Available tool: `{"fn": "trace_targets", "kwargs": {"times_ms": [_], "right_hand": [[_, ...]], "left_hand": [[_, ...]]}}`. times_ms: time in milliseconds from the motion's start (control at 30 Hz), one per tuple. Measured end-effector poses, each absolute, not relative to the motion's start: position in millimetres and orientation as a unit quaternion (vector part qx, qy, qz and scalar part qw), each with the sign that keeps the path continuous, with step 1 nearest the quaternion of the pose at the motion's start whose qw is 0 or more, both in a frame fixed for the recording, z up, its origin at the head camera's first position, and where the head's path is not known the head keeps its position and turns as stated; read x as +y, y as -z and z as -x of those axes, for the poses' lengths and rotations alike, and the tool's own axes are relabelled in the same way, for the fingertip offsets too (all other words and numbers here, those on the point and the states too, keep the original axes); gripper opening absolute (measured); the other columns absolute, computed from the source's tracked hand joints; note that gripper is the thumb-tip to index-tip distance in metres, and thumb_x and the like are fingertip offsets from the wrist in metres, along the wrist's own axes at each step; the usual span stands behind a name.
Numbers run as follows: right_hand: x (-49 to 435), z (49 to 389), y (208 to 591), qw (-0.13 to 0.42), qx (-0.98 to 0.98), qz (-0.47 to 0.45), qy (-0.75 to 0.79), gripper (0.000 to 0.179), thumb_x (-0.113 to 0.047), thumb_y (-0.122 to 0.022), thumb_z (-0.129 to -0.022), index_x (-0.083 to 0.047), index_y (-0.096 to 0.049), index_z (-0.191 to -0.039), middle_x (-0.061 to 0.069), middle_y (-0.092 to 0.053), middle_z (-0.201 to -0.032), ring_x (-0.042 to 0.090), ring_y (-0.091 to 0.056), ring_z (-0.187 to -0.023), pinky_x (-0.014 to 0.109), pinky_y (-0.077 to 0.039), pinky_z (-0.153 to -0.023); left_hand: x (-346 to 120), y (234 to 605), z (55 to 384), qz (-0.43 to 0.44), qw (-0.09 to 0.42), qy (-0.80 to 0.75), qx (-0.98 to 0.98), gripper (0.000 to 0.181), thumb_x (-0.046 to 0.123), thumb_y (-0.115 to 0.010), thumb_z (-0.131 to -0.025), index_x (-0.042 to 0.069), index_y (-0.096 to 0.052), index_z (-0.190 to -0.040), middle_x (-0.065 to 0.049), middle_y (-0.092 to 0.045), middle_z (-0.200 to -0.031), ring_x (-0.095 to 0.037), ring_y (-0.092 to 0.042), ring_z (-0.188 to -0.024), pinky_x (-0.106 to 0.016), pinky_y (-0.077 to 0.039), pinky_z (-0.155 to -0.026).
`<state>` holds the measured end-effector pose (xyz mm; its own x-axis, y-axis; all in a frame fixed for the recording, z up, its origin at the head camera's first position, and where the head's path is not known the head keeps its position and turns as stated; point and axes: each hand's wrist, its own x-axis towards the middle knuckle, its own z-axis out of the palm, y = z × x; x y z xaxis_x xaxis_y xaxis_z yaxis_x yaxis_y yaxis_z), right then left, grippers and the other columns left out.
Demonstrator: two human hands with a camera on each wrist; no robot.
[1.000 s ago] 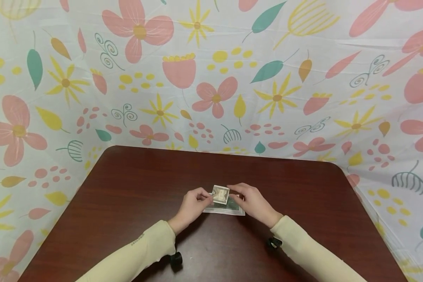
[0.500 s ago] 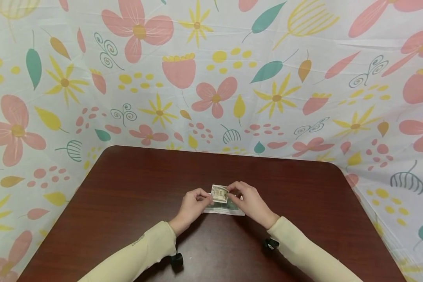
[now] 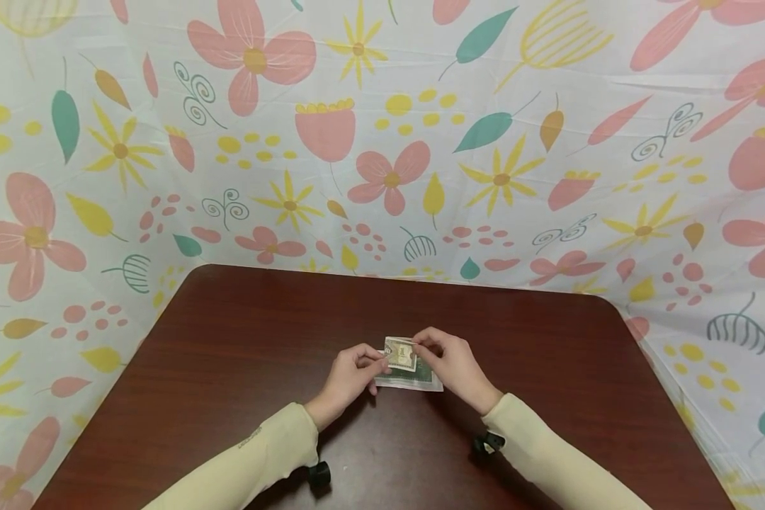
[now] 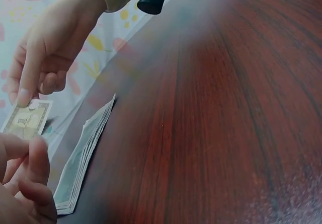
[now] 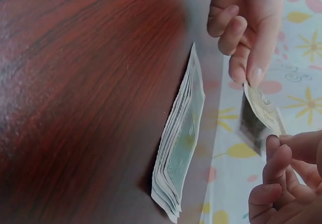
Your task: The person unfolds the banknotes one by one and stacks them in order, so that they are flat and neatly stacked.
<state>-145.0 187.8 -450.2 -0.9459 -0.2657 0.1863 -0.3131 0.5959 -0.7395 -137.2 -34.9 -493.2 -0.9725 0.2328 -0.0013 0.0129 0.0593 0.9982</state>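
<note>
A tan and cream banknote [image 3: 401, 353], looking folded to a near square, is held up between both hands. My left hand [image 3: 349, 375] pinches its left edge between thumb and fingers; the right hand [image 3: 457, 370] pinches the upper right corner. In the right wrist view the banknote [image 5: 266, 108] bends, with a darker layer hanging behind it. Below lies a stack of greenish banknotes [image 5: 183, 146], its layered edges fanned a little. From the head, the held note covers part of that stack [image 3: 424, 374].
The stack rests on a dark reddish-brown table [image 3: 280, 319] with rounded far corners. A white cloth with a flower print [image 3: 389, 106] hangs behind and beside it. Black wrist devices [image 3: 319, 473] sit under both pale sleeves.
The held note tilted and curved slightly, then came back flatter and a touch to the right. My right fingers shifted onto its upper corner. Some left fingers dropped lower beside the stack.
</note>
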Motion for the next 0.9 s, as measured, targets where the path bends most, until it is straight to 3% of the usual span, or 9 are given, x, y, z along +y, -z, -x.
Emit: {"fn": "trace_targets", "kwargs": {"times_ms": [200,367,633,900], "right_hand": [[193,142,448,0.03,-0.89,-0.155,-0.427,0.006,-0.014,-0.07,-0.101,-0.017,-0.073,-0.105,-0.004,-0.074,-0.093,0.01,-0.064,-0.077,0.029,-0.049,-0.066],[198,139,446,0.033,-0.887,-0.162,-0.432,0.006,-0.013,-0.071,-0.1,-0.018,-0.073,-0.103,-0.005,-0.073,-0.089,0.011,-0.059,-0.071,0.027,-0.047,-0.062],[203,135,443,0.029,-0.877,-0.194,-0.438,0.009,-0.012,-0.072,-0.099,-0.021,-0.073,-0.102,-0.003,-0.072,-0.086,0.008,-0.056,-0.068,0.027,-0.045,-0.06],[205,131,440,0.007,-0.87,-0.216,-0.443,0.011,-0.015,-0.071,-0.1,-0.024,-0.073,-0.105,0.001,-0.071,-0.088,0.007,-0.052,-0.064,0.026,-0.045,-0.057]], "left_hand": [[-36,491,138,-0.075,0.121,-0.686,0.714,0.022,0.017,-0.071,-0.101,-0.004,-0.07,-0.108,-0.02,-0.078,-0.098,-0.007,-0.062,-0.051,-0.021,-0.038,-0.049],[-38,488,138,-0.062,0.13,-0.688,0.711,0.032,0.025,-0.057,-0.109,-0.004,-0.069,-0.113,-0.022,-0.077,-0.103,-0.008,-0.063,-0.055,-0.024,-0.039,-0.05],[-41,483,145,-0.08,0.095,-0.686,0.716,0.032,0.019,-0.056,-0.109,-0.004,-0.068,-0.127,-0.024,-0.074,-0.113,-0.007,-0.06,-0.054,-0.024,-0.039,-0.049],[-42,486,151,-0.122,0.126,-0.677,0.715,0.033,0.014,-0.053,-0.11,-0.003,-0.064,-0.136,-0.021,-0.07,-0.127,-0.007,-0.062,-0.058,-0.023,-0.042,-0.053]]}}
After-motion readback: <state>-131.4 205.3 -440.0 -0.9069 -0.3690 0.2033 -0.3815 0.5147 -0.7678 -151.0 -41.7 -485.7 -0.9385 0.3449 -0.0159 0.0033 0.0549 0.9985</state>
